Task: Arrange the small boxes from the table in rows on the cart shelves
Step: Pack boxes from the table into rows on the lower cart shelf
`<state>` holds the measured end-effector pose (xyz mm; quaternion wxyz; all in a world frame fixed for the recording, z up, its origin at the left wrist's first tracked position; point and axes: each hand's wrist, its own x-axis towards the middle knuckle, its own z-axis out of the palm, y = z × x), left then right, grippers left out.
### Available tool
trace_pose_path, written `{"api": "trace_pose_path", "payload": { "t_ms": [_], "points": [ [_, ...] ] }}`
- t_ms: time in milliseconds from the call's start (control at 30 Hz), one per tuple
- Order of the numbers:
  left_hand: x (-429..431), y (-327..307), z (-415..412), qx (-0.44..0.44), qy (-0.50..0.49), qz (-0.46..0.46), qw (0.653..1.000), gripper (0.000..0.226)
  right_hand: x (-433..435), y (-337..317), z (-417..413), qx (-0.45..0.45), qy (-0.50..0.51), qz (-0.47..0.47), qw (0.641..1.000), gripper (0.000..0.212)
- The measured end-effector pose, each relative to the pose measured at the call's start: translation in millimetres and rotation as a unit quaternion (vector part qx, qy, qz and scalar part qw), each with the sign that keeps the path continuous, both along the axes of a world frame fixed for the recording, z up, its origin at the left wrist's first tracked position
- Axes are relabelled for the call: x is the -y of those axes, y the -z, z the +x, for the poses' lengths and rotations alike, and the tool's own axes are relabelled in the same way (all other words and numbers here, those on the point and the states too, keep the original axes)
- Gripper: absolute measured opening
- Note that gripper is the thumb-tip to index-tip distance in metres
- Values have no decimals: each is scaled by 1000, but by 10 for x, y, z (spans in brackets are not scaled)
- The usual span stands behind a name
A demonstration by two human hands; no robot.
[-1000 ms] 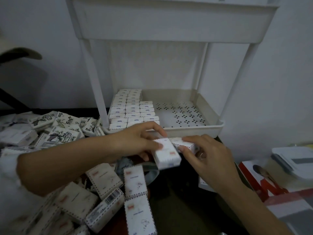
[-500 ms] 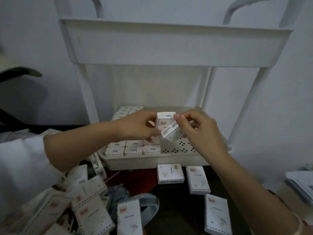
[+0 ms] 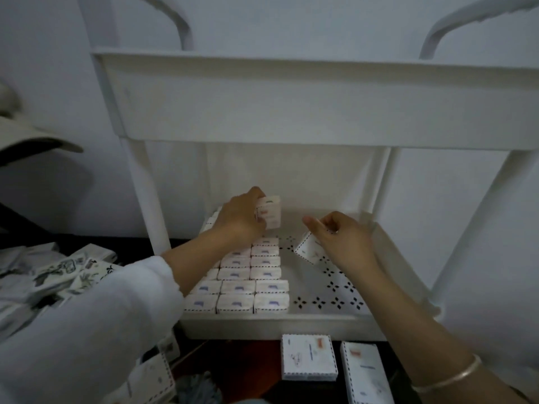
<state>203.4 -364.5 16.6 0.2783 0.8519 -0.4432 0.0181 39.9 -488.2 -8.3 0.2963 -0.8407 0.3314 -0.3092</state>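
Hands have parted since half a second ago. The left hand (image 3: 240, 218) is now at the far edge of the shelf (image 3: 277, 325), fingers curled round an upright box (image 3: 269, 212) behind the rows (image 3: 252, 277). The right hand (image 3: 344, 240) pinches a tilted second box (image 3: 309, 251) above bare shelf floor. Judged: placement imminent. More tabletop boxes (image 3: 308, 361) wait.

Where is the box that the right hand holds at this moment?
In the head view, right of centre: the right hand holds the tilted box over the perforated floor of the lower shelf, right of the rows of boxes.
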Motion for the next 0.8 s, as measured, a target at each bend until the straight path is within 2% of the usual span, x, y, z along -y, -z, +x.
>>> {"api": "trace_pose_path", "payload": {
  "t_ms": [100, 167, 233, 333, 433, 500, 600, 700, 800],
  "points": [
    [-4, 67, 15, 60, 18, 131, 989, 32, 123, 70, 85, -84, -14, -2, 996, 45],
    [-24, 99, -2, 81, 24, 177, 981, 32, 198, 79, 150, -135, -18, -5, 991, 46],
    [-29, 153, -10, 125, 34, 179, 975, 22, 253, 81, 223, -161, -18, 1, 987, 48],
    [-43, 276, -1, 242, 59, 177, 952, 36, 268, 54, 361, -166, -17, 9, 986, 48],
    [-66, 336, -19, 277, 46, 152, 948, 42, 181, 4, 522, -124, -19, 12, 992, 42],
    [-86, 363, -59, 287, 29, 123, 950, 44, 87, 12, 622, -97, -35, 20, 994, 33],
    [-105, 393, -95, 265, 12, 89, 960, 41, 12, 63, 732, -103, -78, 15, 992, 19],
    [-89, 408, -105, 247, -1, 83, 966, 39, 68, 28, 751, -118, -102, 35, 987, 24],
    [-81, 418, -119, 227, -9, 62, 972, 38, 132, -7, 759, -136, -152, 105, 973, 32]
  ]
}}
